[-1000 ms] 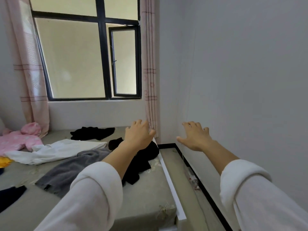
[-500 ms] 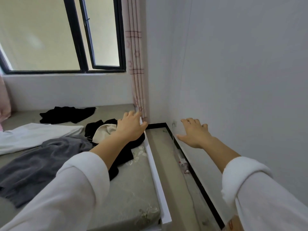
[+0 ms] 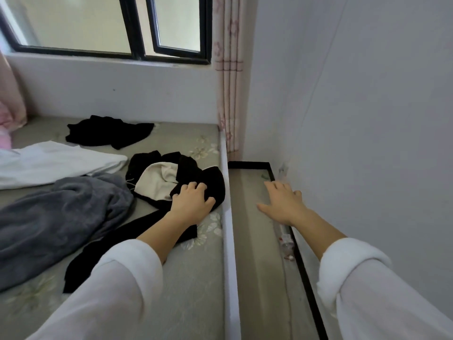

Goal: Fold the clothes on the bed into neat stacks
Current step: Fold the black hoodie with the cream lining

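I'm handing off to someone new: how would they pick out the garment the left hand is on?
Start at the bed under the window and follow its right edge. The black garment with a cream lining lies there, the left hand gripping it. The other black garment, nearer the window, shows no cream; the grey garment lies to its left.

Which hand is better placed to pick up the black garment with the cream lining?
Left. The left hand already curls onto the black garment, while the right hand hovers open off the bed.

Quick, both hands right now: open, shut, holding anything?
Left hand: fingers curled into the black garment, gripping it.
Right hand: open, fingers spread, holding nothing.
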Tool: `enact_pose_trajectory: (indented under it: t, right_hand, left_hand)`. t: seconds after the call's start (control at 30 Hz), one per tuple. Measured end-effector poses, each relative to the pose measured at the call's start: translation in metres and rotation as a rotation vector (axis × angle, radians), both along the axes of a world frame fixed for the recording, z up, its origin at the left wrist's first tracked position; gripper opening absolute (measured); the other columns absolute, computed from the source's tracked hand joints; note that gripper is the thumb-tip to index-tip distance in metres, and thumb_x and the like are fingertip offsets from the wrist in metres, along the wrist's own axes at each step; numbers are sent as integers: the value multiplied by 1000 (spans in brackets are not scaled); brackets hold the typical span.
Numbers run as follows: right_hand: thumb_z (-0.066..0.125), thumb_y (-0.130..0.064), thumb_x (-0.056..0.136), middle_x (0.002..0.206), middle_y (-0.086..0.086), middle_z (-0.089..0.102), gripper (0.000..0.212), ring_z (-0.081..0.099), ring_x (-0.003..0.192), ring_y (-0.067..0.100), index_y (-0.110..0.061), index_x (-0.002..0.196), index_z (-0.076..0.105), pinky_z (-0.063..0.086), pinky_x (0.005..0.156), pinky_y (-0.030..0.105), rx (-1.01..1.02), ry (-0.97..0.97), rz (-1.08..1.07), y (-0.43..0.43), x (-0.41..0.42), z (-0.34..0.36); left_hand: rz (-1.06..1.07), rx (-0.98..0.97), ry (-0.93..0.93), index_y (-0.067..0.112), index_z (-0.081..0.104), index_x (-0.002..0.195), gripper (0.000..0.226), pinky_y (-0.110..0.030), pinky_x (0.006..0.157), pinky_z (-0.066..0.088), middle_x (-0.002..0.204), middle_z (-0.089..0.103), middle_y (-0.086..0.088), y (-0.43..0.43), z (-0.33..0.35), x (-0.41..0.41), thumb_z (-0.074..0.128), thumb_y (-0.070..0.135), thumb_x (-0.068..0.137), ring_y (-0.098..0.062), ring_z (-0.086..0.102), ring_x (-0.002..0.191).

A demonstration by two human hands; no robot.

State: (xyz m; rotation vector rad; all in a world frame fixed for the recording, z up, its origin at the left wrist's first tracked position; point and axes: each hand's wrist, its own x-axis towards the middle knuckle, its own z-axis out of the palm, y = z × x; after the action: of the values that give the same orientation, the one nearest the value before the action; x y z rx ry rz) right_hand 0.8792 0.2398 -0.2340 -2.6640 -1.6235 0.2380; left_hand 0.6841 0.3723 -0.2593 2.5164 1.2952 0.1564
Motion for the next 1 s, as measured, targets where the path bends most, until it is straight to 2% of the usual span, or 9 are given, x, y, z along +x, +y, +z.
enact_pose_trajectory:
  t: [0.2, 0.37, 0.43, 0.57, 0.67, 0.8, 0.9, 1.0]
  right_hand:
    - [45, -49, 94, 155, 5, 23, 71, 22, 140, 26, -18, 151, 16, 23, 111, 51, -66, 70, 162, 96, 78, -63]
    - [46, -47, 94, 153, 4, 26, 70, 26, 138, 25, -19, 150, 16, 25, 109, 48, -135, 138, 290, 162, 152, -113]
    - [47, -46, 94, 156, 2, 22, 72, 22, 141, 24, -20, 152, 12, 23, 112, 48, -186, 154, 328, 180, 180, -129]
    - [47, -44, 95, 161, 4, 9, 77, 10, 147, 22, -18, 154, 5, 17, 116, 48, -329, 169, 384, 222, 216, -154]
    - [47, -41, 96, 162, 4, 4, 77, 3, 148, 22, -15, 154, 3, 15, 118, 49, -402, 207, 443, 257, 217, -169]
    - [48, -41, 96, 161, 3, 7, 76, 5, 148, 21, -16, 154, 5, 14, 118, 49, -448, 237, 565, 313, 197, -185]
    - [47, -42, 96, 161, 4, 6, 76, 6, 148, 22, -17, 154, 4, 14, 117, 47, -473, 237, 655, 364, 180, -199]
    - [47, -43, 95, 161, 5, 6, 77, 4, 148, 23, -17, 154, 4, 13, 118, 47, -505, 244, 690, 415, 168, -215]
  left_hand:
    - [203, -129, 53, 17, 37, 141, 54, -49, 103, 35, 145, 37, -8, 60, -73, 59, 41, 44, 94, -29, 32, 132]
    - [462, -344, 30, 17, 33, 143, 56, -47, 104, 33, 147, 35, -9, 92, -130, 129, 39, 44, 94, -30, 31, 133]
    - [542, -432, 57, 17, 28, 147, 59, -50, 110, 28, 154, 25, -10, 92, -150, 157, 37, 45, 96, -32, 22, 139]
    - [589, -505, 120, 23, 15, 152, 64, -51, 117, 5, 161, -1, -6, 94, -182, 191, 35, 50, 97, -29, -5, 147]
    - [678, -536, 113, 26, 13, 152, 66, -51, 116, -1, 161, -5, -4, 110, -199, 186, 36, 52, 96, -30, -12, 146]
    - [895, -579, 97, 27, 8, 153, 68, -52, 116, 1, 161, -8, -6, 147, -217, 155, 36, 52, 96, -32, -12, 146]
    - [1040, -517, 72, 26, 0, 153, 78, -51, 116, 5, 160, -7, -10, 184, -227, 132, 44, 51, 93, -33, -10, 146]
    - [1092, -442, 10, 26, -5, 152, 91, -50, 116, 7, 160, -6, -14, 229, -237, 126, 55, 49, 88, -32, -8, 146]
